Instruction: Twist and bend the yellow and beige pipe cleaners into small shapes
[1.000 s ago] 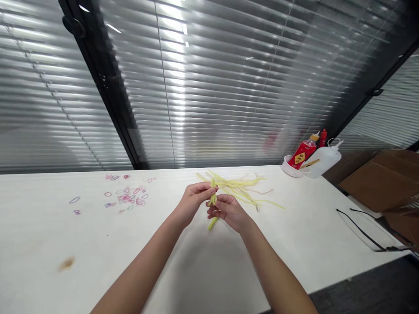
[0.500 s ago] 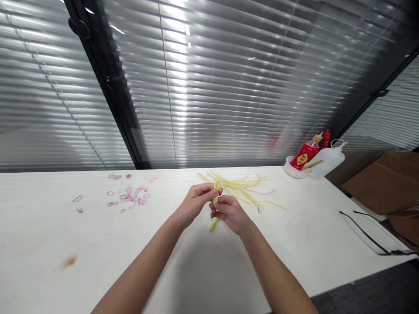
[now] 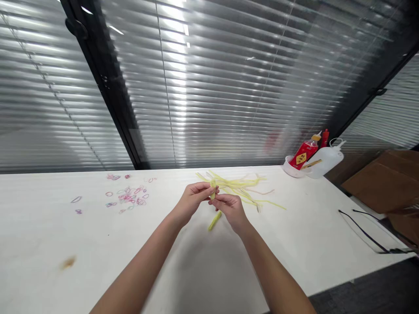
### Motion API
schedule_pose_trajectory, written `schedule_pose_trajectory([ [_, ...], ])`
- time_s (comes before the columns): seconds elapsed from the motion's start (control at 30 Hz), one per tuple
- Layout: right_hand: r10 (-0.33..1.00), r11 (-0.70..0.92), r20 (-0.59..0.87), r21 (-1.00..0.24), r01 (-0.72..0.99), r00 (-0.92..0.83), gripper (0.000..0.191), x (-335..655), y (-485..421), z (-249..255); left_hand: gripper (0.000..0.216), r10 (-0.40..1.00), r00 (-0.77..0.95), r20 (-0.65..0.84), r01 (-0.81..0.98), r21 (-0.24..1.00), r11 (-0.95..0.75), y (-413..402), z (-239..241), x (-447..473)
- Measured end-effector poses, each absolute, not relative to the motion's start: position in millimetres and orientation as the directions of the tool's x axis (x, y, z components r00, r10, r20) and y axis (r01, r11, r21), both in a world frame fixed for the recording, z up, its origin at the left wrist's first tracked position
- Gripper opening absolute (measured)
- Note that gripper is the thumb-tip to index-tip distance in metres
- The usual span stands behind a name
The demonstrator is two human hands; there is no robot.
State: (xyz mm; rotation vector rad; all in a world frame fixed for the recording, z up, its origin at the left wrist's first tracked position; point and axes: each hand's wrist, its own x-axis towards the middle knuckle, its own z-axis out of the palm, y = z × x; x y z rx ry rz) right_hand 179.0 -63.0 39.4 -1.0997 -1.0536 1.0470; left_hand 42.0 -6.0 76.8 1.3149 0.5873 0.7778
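Between my two hands is a folded yellow strand [image 3: 213,183], its looped top standing up above the fingers. My left hand [image 3: 195,198] pinches it near the top, thumb against fingertips. Lower down, my right hand [image 3: 229,208] closes on the same strand with thumb and fingers. A short yellow bundle [image 3: 214,221] lies on the table just below my right fingers. Behind the hands spreads a loose pile of long yellow strands [image 3: 244,188], with a few pale pinkish ones among them.
Many small coloured rings [image 3: 129,196] lie scattered at left on the white table [image 3: 147,261]. At the back right, a red bottle [image 3: 303,155] and a white squeeze bottle [image 3: 327,160] stand by a shallow bowl [image 3: 293,170]. Black glasses [image 3: 363,230] and a cardboard box [image 3: 382,181] are at right.
Both hands have shifted slightly left with the strand. My right hand's grip has moved up closer to my left, and the short yellow bundle below shows more fully.
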Motion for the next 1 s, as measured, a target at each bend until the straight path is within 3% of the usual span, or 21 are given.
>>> schedule_pose_trajectory([
  [0.5, 0.97, 0.193, 0.17, -0.973, -0.129, 0.176, 0.015, 178.3, -61.7, 33.8, 0.018, 0.762, 0.644, 0.066, -0.188, 0.979, 0.073, -4.4, 79.3, 38.6],
  [0.77, 0.987, 0.14, 0.11, -0.949, -0.284, 0.118, 0.008, 179.1, -60.5, 29.5, 0.014, 0.724, 0.683, 0.1, -0.225, 0.971, 0.078, -6.3, 81.8, 39.0],
  [1.0, 1.0, 0.009, 0.007, -0.874, -0.486, 0.006, 0.009, 179.5, -60.3, 27.1, 0.021, 0.671, 0.741, 0.033, -0.155, 0.98, 0.123, -4.8, 79.8, 35.4],
])
